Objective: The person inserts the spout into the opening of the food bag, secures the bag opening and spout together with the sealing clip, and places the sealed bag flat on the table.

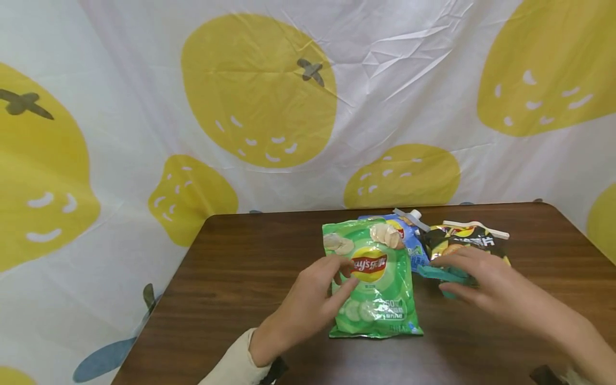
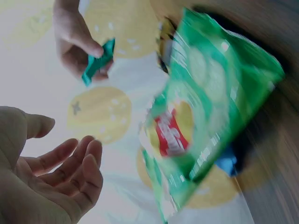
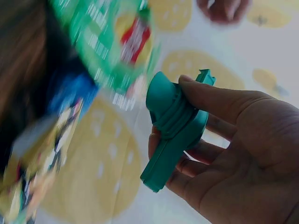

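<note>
Teal clip (image 3: pixel 169 151): pinched by thumb and fingers of the right grip (image 1: pixel 491 280).
Left grip (image 1: pixel 313 291): fingers loosely bent, holding nothing, near the green bag (image 1: pixel 372 305) on the desk (image 1: pixel 250 272).
Ribbed spout (image 3: pixel 161 98): plain on the clip in right wrist view, unclear in head view.

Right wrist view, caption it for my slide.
Right hand holding a teal plastic clip, a green chip bag blurred beyond.

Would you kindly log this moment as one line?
left hand: empty, near green bag; right hand: holding teal clip; blue bag: partly behind green bag; black bag: beside blue bag
</note>
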{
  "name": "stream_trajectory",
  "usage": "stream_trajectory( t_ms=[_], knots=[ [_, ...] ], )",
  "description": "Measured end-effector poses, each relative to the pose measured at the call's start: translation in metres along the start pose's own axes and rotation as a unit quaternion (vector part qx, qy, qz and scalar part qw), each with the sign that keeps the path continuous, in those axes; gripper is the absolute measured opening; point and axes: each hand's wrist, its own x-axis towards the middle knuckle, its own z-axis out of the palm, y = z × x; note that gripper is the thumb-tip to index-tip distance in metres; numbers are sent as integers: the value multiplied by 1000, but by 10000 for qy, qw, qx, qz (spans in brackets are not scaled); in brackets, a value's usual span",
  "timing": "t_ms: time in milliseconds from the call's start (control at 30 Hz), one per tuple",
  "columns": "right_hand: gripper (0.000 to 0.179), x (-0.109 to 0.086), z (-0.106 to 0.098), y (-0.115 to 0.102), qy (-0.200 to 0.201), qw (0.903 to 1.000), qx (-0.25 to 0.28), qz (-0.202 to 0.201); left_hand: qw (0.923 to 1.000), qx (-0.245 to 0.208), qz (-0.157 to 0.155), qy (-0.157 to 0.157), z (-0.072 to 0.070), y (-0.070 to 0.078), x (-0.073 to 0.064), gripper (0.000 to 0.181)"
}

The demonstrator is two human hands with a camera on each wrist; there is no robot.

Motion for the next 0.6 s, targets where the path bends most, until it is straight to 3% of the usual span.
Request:
stream_trajectory(
  t_ms=[167, 300, 433, 600],
  knots=[
    [41, 12, 11, -35, -117, 9983, 561, -117, 9980, -362, 312, -413, 10, 13, 2, 26],
    [34, 19, 18, -52, -246, 9965, 764, -238, 9964, -281, 490, -630, 19, 18, 2, 26],
    [31, 25, 25, -59, -159, 9966, 698, -417, 9973, -54, 482, -553, 23, 15, 0, 17],
    [31, 24, 30, -59, -298, 9960, 844, -41, 9985, 142, 360, -400, 22, 7, -1, 13]
  ],
)
